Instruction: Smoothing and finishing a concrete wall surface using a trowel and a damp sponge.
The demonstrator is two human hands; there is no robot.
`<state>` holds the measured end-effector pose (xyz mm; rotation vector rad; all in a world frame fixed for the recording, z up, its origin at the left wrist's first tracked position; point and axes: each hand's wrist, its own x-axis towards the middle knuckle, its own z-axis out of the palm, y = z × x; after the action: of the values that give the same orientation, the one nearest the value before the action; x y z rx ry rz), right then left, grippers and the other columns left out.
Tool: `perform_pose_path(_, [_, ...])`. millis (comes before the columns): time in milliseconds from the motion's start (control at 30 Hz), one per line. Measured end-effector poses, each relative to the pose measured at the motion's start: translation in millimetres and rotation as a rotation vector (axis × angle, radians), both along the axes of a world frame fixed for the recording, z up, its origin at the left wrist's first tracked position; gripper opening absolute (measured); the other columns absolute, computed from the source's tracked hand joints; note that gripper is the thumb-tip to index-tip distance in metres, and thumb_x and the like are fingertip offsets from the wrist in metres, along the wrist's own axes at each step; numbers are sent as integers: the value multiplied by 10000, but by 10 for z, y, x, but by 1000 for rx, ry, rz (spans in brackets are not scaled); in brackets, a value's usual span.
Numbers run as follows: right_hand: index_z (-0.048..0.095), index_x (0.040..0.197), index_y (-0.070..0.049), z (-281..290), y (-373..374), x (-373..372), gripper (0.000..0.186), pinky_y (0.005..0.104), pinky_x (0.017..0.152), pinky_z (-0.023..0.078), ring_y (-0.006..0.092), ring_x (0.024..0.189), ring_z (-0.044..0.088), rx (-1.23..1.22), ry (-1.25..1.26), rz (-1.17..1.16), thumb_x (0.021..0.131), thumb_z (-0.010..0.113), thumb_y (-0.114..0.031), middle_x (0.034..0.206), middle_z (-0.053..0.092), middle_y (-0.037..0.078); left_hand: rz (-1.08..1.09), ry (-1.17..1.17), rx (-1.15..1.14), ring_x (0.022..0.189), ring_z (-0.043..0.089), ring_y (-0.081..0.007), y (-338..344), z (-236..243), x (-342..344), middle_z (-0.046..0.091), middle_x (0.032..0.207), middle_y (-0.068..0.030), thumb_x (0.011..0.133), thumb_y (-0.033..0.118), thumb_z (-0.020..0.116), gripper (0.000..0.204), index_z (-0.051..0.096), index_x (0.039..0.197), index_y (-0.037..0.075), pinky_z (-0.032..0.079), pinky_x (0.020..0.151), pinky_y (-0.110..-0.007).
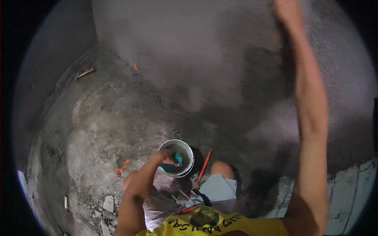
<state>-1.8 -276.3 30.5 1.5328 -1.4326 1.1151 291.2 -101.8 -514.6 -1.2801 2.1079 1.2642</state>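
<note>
My left hand (169, 158) reaches over the near left rim of a round whitish bucket (191, 162) on the floor. The bucket holds murky grey liquid. Its fingers are closed on a teal piece (178, 159) inside the bucket; whether it is a sponge or something else is unclear. My right arm stretches far up along the grey wall. At the top edge of the picture my right hand (288, 12) looks curled into a fist against the wall, partly cut off. Anything it holds is out of sight.
A red bar-like tool (203, 167) lies right of the bucket. Left of it is an orange object (123, 168). A wooden-handled hammer (86, 73) rests near the far left wall. Broken rubble (108, 203) lies at lower left. Bare blocks (346, 192) show at lower right.
</note>
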Motion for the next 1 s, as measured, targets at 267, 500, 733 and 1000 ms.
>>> perform_pose_path(267, [560,1292,-53,-1445,820,-955,397,433,809,530,417,948,668,241,205,202,978,474,-281,946,678,256,-7,-47,-99,1302,465,-378,209,204,128,460,1430,-209,640,660,751,1032,417,1436,95,414,1056,-446])
perform_pose_path(500, [414,1422,-79,-906,78,217,514,446,812,522,414,893,667,437,292,-163,994,455,-361,1068,658,268,-60,-67,-25,1240,529,-379,33,-112,109,487,1406,-209,629,642,767,996,468,1403,92,454,1021,-443])
perform_pose_path(733, [540,1276,-48,-798,787,-806,422,487,758,510,451,910,653,186,161,129,998,438,-349,1038,668,249,-39,28,-136,1242,539,-345,135,-287,257,541,1362,-191,617,641,778,967,518,1362,83,465,1013,-430])
perform_pose_path(1000, [510,1318,-78,-1745,281,-444,471,524,940,460,508,1022,593,204,524,102,926,594,-324,1164,615,277,4,26,-179,1237,545,-336,73,-586,288,554,1351,-185,614,641,781,954,538,1343,75,468,1009,-427])
